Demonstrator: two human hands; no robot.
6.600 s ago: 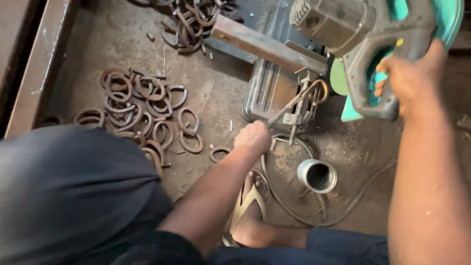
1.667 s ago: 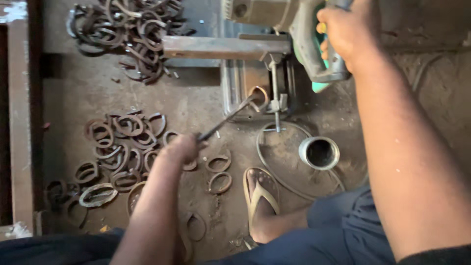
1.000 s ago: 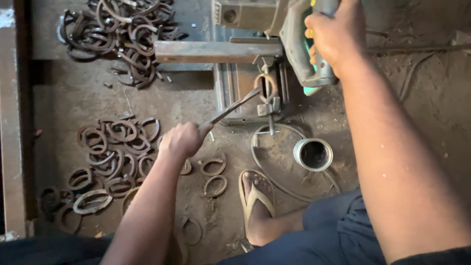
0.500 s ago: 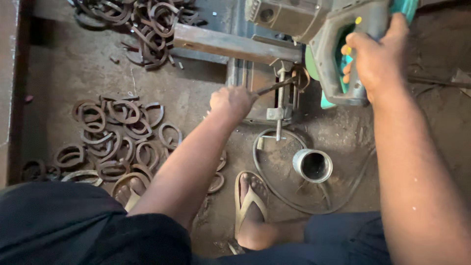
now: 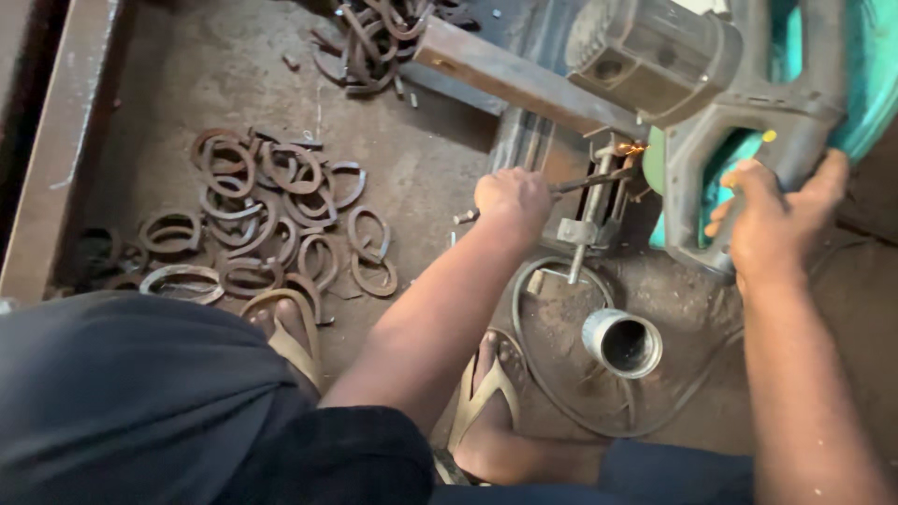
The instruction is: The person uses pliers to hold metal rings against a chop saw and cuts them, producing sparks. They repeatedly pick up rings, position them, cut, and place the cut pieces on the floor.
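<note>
Cutting a rod at the saw

Left hand clenched round a thin metal rod reaching into the clamp; right hand grasps the saw handle. Metal rings lie on the floor.

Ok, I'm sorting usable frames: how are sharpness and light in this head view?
Head view: even, soft daylight, no glare; the rod in the left hand and the rusty rings are fairly sharp; the cut-off saw under the right hand looms close, slightly soft.

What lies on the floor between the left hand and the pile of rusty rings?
Only bare, dusty floor separates the left hand from the ring pile, as the head view shows.
</note>
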